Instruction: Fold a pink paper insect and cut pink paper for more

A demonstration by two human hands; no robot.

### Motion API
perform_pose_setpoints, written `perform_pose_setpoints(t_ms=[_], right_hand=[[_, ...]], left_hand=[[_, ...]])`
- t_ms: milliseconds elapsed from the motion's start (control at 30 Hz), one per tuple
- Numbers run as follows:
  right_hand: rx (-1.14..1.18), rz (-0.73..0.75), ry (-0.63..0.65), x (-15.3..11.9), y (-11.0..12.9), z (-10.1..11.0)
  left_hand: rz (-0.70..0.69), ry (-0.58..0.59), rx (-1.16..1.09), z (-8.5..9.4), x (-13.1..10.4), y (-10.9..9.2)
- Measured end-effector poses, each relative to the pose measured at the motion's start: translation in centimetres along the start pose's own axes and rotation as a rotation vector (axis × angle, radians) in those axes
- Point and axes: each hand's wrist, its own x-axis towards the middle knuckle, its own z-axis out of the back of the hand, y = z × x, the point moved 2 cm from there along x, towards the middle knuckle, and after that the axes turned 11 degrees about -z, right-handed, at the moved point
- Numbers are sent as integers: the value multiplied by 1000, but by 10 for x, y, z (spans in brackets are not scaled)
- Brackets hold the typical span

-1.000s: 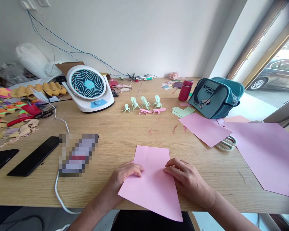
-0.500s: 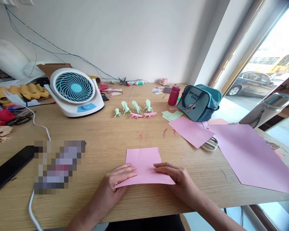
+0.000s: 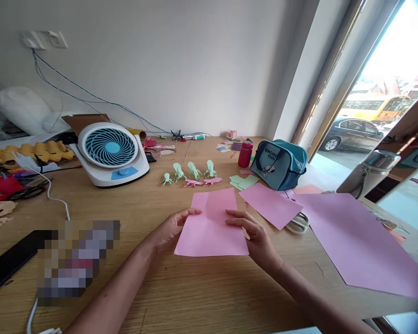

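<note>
Far left of the table: coloured paper scraps, a dark phone and a white cable running to the desk fan.

Left hand: fingers lightly closed on the left edge of the pink sheet, thumb on top. The sheet lies near the middle of the table, its far half lifted a little, a crease showing along its middle.

Right hand: fingers nearly flat, tips pressing the sheet's right edge; whether they pinch it cannot be told.

Handling, as judged: the sheet is thin, light and limp, creases readily, and would slide on the smooth wood. It is best held at opposite edges.

Beyond the sheet: small folded paper figures, green and pink. Right: a red bottle, a teal bag, loose pink sheets, one large pink sheet over the table's right end, scissors partly under paper.

Room: plain white wall, wiring to a socket, a bright window at far right.
</note>
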Motion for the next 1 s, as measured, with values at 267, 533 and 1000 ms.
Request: perform_pose_setpoints(t_ms=[267, 533, 1000], right_hand=[[-106, 163, 11, 24, -7, 1], [-52, 2, 179, 21, -29, -5], [-65, 33, 275, 22, -29, -2]], left_hand=[[-161, -14, 155, 7, 36, -11], [-223, 9, 292, 7, 31, 18], [-37, 51, 95, -3, 23, 28]])
